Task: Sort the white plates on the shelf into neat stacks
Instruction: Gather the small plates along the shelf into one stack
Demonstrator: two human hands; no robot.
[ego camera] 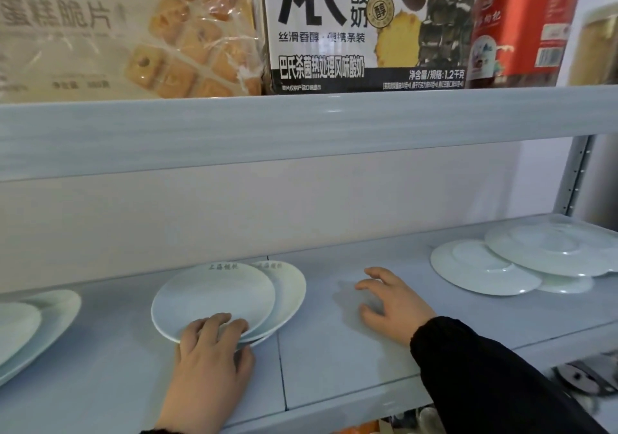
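Note:
On the pale shelf (334, 366), two small white plates with grey lettering overlap at centre left. The top plate (210, 296) lies shifted left over the lower plate (291, 293). My left hand (214, 356) grips the near rim of the top plate, fingers curled over its edge. My right hand (391, 303) hovers over bare shelf to the right, fingers spread, holding nothing. At far right several larger white plates (481, 270) lie in a loose, overlapping pile. More white plates (33, 330) sit at the far left edge.
The upper shelf (301, 126) overhangs closely, carrying a biscuit box (127, 32), a yogurt carton (351, 25) and a red tin (528, 25). A metal upright (572, 179) stands at the back right. Metal items (582, 376) show below the shelf's right front edge.

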